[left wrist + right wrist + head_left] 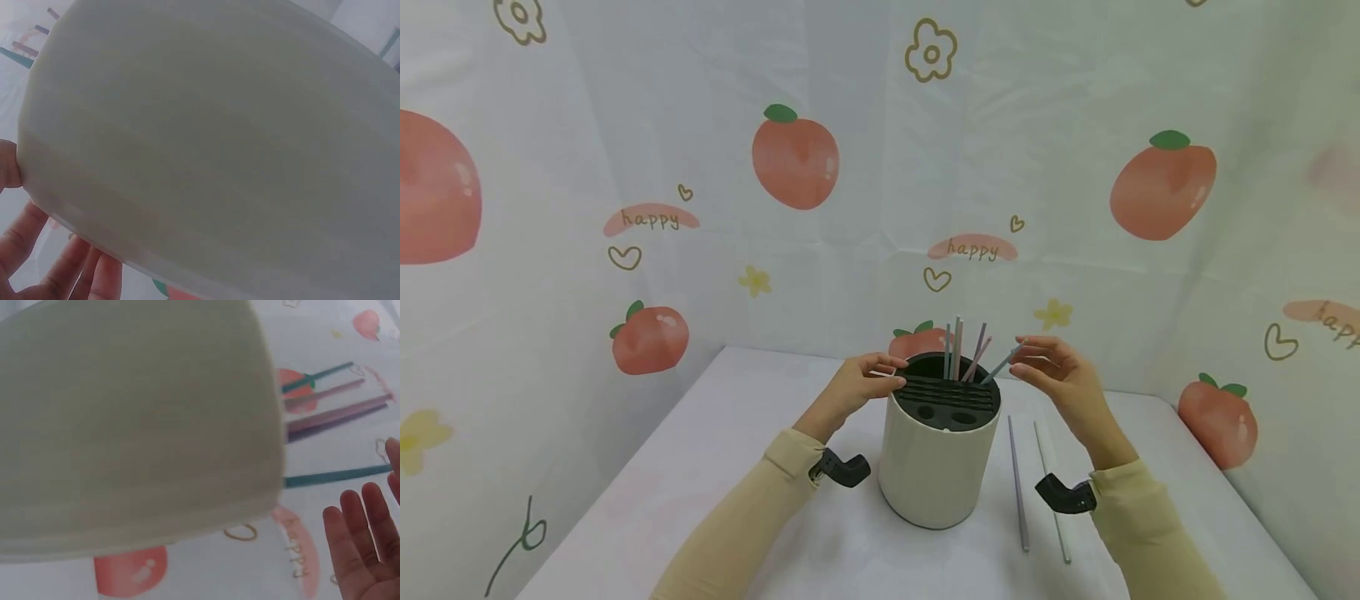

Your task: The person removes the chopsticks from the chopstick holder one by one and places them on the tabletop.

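A cream cylindrical utensil holder (938,467) with a black slotted insert (946,400) stands upright on the table. My left hand (859,385) holds its left rim, thumb at the edge and fingers along the side; the left wrist view shows these fingers (62,265) partly behind the wall. Several thin pastel chopsticks (957,350) rise from the rear opening. To the right, my right hand (1060,379) pinches the upper end of a blue chopstick (1002,363) leaning out over the rim. Its other fingers (353,531) are spread in the right wrist view. The chopsticks' lower ends are hidden inside.
A purple chopstick (1018,492) and a pale green chopstick (1052,492) lie on the white table (700,500) right of the holder. A fruit-printed curtain (865,275) hangs behind and along the sides. Each wrist carries a black camera mount (844,469).
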Demonstrator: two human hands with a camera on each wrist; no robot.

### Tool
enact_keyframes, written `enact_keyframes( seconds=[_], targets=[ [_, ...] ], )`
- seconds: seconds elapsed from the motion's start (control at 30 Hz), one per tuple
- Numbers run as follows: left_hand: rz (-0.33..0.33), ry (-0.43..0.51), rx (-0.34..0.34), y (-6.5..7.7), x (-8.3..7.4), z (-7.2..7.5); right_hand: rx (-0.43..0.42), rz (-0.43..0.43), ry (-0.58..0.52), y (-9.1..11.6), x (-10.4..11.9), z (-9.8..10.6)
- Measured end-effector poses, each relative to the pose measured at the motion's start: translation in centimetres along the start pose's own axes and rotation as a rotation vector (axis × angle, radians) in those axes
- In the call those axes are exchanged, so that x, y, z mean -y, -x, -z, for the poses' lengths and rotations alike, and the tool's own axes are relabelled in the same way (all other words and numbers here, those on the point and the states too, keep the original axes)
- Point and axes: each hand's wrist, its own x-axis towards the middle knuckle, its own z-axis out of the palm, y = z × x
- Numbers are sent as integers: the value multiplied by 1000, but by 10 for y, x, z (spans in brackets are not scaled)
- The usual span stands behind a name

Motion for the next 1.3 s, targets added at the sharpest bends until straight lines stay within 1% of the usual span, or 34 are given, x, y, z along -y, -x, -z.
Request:
enact_keyframes(
  seconds=[0.1, 0.2, 0.3, 0.47, 0.53, 0.6, 0.67, 0.77, 0.87, 0.97, 1.07, 1.1, 1.17, 1.23, 1.3],
  targets=[
    [-6, -3, -2, 0, 1, 0, -10, -4, 6, -1, -7, -10],
    [-10, -8, -4, 0, 1, 0, -21, -5, -20, -1, -15, -15],
    [-7, -7, -2, 1, 2, 0, -24, 11, -57, -1, -21, -19],
    [0, -2, 2, 0, 2, 0, -38, 11, -47, -1, -27, -21],
    [-1, -4, 1, 0, 2, 0, -55, 1, -34, -1, -27, -21],
    [-1, -5, 1, 0, 2, 0, -72, -1, -47, -3, -25, -22],
    [-1, -4, 0, 0, 2, 0, -88, 12, -78, -5, -21, -22],
    [0, -2, -2, 0, 1, 0, -114, 72, -184, -11, -8, -19],
    [3, -2, -4, 1, 0, 0, -145, 166, -310, -22, 14, -11],
    [2, -2, -3, 1, 0, 1, -185, 257, -459, -33, 40, 1],
    [0, -4, 0, 1, 0, 1, -246, 309, -584, -41, 63, 19],
    [0, -6, -1, 1, 0, 1, -267, 314, -617, -43, 68, 25],
    [1, -10, -2, 1, 0, 1, -322, 295, -638, -44, 74, 38],
    [1, -11, -3, 2, 1, 0, -377, 244, -603, -43, 72, 51],
    [-2, -10, -2, 1, 1, 0, -404, 159, -543, -38, 63, 64]
  ],
)
